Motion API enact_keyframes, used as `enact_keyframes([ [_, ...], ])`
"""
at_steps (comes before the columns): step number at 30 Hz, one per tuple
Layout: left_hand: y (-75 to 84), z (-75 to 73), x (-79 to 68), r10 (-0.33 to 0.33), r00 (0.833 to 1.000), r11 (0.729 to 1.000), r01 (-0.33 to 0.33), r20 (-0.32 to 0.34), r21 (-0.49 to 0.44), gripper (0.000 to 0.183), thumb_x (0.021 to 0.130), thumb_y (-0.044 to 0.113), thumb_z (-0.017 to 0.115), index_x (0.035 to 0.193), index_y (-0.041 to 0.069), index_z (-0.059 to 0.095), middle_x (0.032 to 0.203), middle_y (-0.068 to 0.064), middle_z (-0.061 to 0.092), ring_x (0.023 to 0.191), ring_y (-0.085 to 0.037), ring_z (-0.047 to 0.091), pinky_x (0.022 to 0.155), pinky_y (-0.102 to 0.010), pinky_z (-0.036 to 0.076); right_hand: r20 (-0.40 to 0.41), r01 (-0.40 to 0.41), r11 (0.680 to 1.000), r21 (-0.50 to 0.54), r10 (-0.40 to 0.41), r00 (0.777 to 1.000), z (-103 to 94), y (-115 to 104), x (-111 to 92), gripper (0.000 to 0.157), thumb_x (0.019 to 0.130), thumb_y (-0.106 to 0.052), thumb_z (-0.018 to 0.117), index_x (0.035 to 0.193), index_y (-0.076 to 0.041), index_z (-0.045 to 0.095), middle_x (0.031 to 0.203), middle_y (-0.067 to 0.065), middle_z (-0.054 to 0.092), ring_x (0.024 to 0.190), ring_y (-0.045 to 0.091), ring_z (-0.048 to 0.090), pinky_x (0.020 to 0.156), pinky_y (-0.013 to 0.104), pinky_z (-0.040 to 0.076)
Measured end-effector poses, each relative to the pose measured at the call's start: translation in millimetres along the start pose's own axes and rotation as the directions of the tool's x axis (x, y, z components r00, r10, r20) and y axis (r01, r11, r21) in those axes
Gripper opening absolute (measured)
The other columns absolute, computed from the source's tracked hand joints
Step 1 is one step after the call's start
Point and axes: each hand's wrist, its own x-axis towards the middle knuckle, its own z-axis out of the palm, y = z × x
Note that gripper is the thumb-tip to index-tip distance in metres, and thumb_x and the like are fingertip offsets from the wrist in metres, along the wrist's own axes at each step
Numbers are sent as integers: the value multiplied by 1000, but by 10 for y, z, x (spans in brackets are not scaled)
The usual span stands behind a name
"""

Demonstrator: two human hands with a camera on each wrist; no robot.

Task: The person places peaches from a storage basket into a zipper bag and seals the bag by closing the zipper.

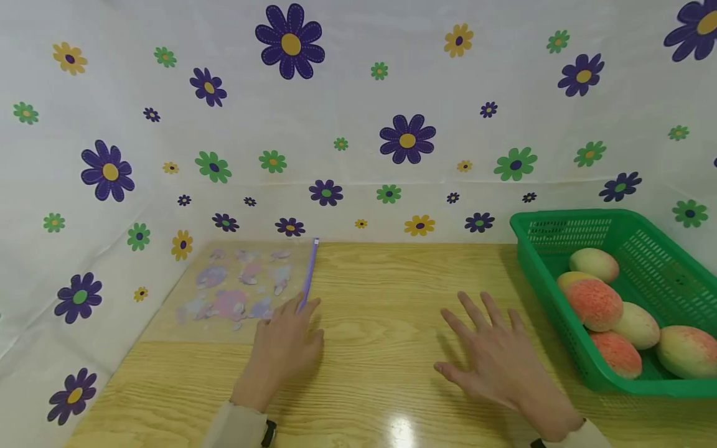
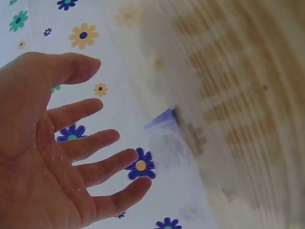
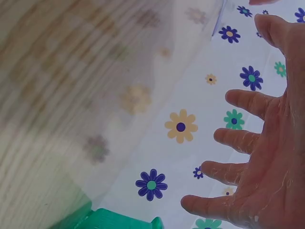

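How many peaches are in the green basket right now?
5 peaches in the green basket: back, centre-left, middle, front, far right. A sixth may peek behind the centre-left one.

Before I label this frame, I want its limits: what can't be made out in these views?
- Bag, head view: contents faint behind plastic; the left hand covers its near corner, so contact is unclear.
- Basket, head view: right side cut off by the frame edge; lower fruit hidden behind the wall.
- Table, left wrist view: blurred.
- Right hand, head view: touching the table or hovering is unclear.
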Motion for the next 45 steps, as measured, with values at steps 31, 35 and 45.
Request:
enact_keyframes([
  [31, -118, 163, 312, -161, 974, 987, 162, 161, 10, 18, 99, 13, 64, 86, 5, 54, 79, -9, 52, 63, -22, 50, 49, -33, 43, 83, -17, 987, 161, 4, 997, 6, -97, 194, 72, 89, -67, 64, 146, -23, 56, 152, 14, 52, 137, 44, 51, 93, 70, 51],
  [35, -120, 117, 309, -156, 968, 985, 166, 195, -39, 13, 98, 9, 66, 89, 2, 59, 78, -6, 53, 65, -18, 49, 52, -29, 44, 95, -41, 976, 213, 21, 995, 24, -107, 201, 72, 90, -65, 65, 147, -23, 55, 152, 14, 52, 135, 44, 53, 91, 70, 52],
  [45, -117, 46, 340, -193, 954, 913, 260, 230, -313, 18, 97, 3, 62, 108, -9, 67, 93, -17, 70, 72, -20, 65, 65, -32, 59, 58, -34, 967, 252, 20, 998, 13, -120, 224, 68, 90, -64, 64, 143, -22, 59, 147, 14, 56, 127, 42, 59, 85, 64, 55],
])
